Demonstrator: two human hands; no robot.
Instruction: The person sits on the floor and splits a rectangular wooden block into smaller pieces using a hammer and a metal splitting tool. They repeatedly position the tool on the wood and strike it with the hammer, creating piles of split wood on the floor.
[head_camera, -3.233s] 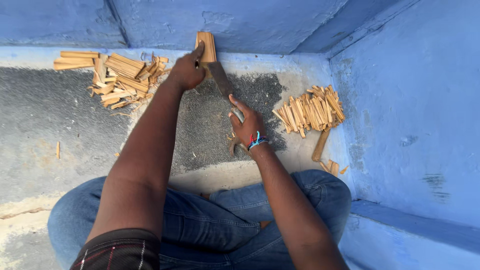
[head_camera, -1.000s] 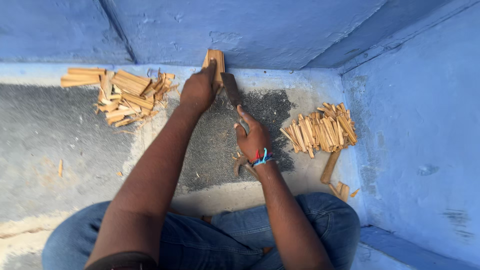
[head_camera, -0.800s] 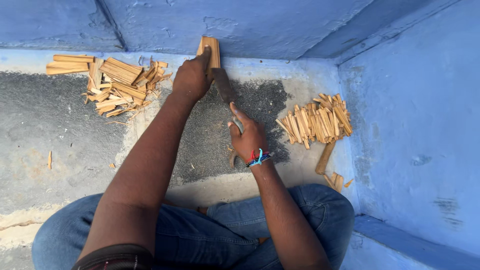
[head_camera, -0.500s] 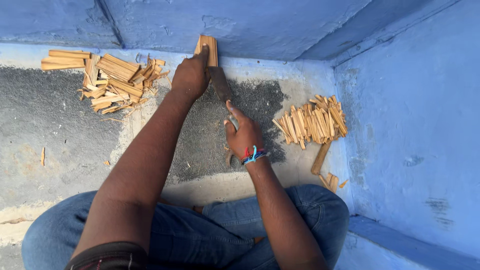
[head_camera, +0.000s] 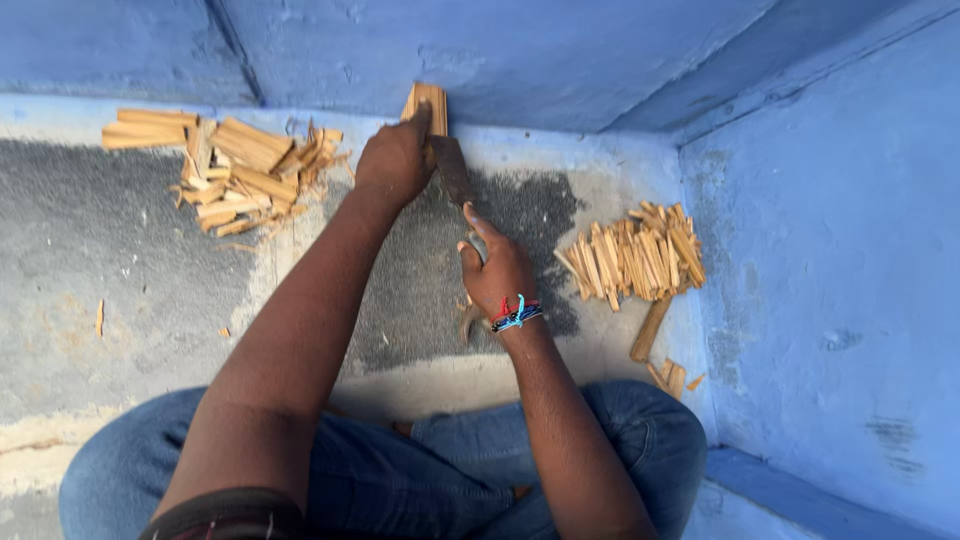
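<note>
Left hand: the left hand (head_camera: 395, 160) is closed on top of a pale upright block of wood (head_camera: 427, 100) by the blue wall (head_camera: 560, 50)
Right hand: the right hand (head_camera: 497, 275) is wrapped tight round the handle of a dark flat metal blade (head_camera: 450, 170)
Blade: it leans against the wood block, and its handle is hidden in the fist
Hard to see: where blade meets wood is covered by the left hand
Piles: split sticks lie left (head_camera: 235, 170) and right (head_camera: 635, 255) on the grey floor (head_camera: 90, 260)
</note>
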